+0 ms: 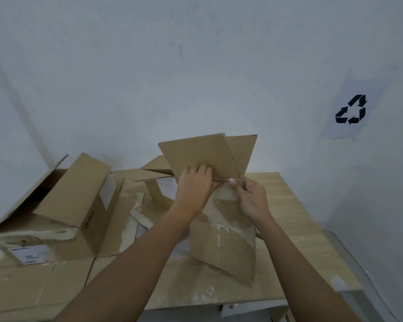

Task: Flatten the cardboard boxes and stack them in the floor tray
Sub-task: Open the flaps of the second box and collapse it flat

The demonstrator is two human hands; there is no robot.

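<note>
Leftmost, an open brown cardboard carton (63,205) lies tipped on a pale wooden table (296,219), well apart from the fingers. Mid-table, the left hand (193,189) presses fingers flat on a raised brown cardboard box (219,182); the right hand (251,198) pinches its flap fold just beside them.

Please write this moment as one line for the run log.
stage: flattening | left hand: pressing raised flap of held box | right hand: pinching flap corner | upright box: waiting on table
</note>
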